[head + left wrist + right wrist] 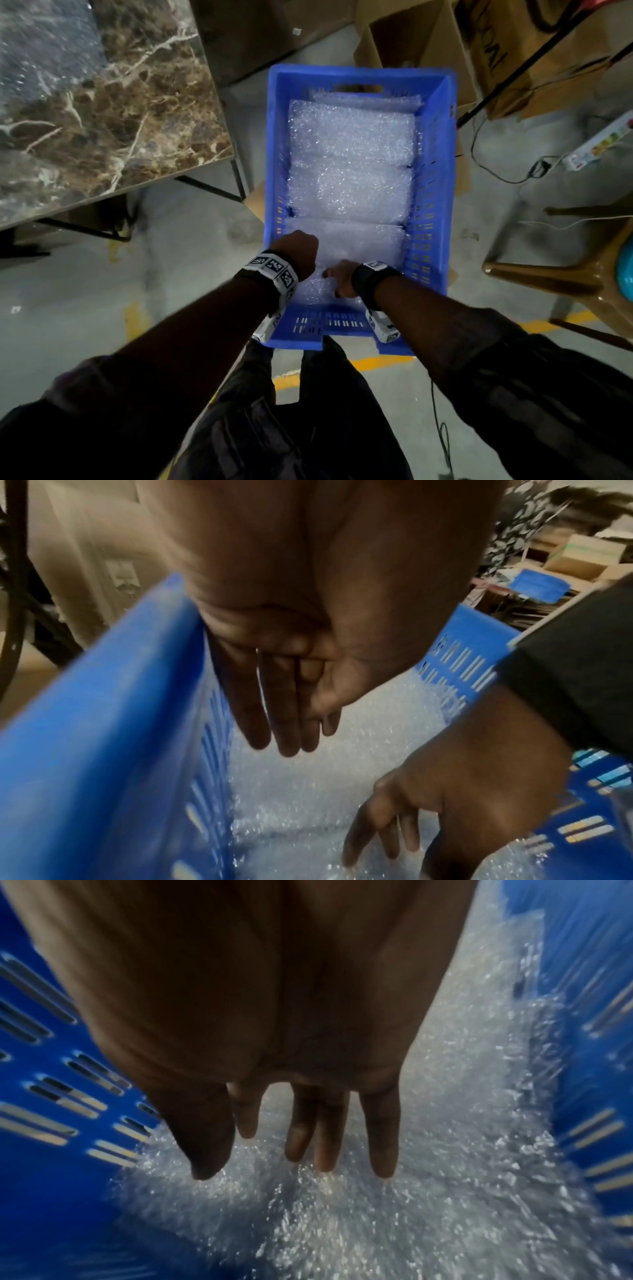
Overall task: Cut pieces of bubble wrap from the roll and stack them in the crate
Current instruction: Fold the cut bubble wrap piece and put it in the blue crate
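Head view: both hands reach into the near end of the blue slotted plastic crate (442, 144). The left hand (298, 251) hangs beside the left wall with fingers straight and together, holding nothing. The right hand (342, 277) rests its relaxed, slightly spread fingertips (383, 1164) on the clear bubble wrap pieces (349, 164), gripping nothing. These pieces lie stacked flat across the crate floor. The wrap appears light, soft and springy, and probably slippery; take it at an edge or corner. The brown marble-patterned table (102, 102) stands to the left.
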A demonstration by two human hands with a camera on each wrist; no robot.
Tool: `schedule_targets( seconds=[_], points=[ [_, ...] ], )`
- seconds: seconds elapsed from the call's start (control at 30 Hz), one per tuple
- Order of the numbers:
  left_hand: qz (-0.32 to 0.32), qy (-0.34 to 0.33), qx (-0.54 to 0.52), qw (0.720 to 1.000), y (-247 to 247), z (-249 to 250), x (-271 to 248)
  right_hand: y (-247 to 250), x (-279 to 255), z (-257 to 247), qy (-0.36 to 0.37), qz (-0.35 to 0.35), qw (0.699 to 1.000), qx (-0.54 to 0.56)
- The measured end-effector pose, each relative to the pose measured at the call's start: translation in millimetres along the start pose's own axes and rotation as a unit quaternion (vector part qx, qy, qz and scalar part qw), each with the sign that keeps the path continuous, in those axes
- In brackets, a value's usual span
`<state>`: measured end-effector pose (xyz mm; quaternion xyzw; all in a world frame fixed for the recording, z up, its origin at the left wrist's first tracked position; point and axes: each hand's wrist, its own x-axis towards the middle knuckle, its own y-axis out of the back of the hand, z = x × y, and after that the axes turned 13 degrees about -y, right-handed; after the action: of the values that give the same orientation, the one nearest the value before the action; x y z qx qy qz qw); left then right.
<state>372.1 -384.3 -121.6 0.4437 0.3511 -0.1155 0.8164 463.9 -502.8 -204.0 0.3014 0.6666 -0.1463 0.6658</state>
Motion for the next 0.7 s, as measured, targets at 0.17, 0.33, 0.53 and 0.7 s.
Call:
schedule_targets(
  seconds=[0.17, 0.33, 0.53, 0.7],
  points=[
    [0.164, -0.037, -0.008, 0.986, 8.2, -12.3, -27.3, 7.8, -8.2, -3.8, 0.022, 0.002, 1.000, 0.011],
    [0.247, -0.057, -0.020, 0.967, 12.5, -26.2, -44.2, 1.6, -8.1, -3.8, 0.034, 0.052, 0.998, 0.002],
    [0.286, -0.043, -0.118, 0.950, 2.4, -39.2, -65.0, -10.7, -18.4, -22.2, 0.000, 0.047, 0.998, -0.053],
    [0.287, -0.054, -0.178, 0.940, 0.9, -50.4, -98.9, 7.5, -61.6, -25.6, 0.031, 0.097, 0.993, 0.065]
  ],
)
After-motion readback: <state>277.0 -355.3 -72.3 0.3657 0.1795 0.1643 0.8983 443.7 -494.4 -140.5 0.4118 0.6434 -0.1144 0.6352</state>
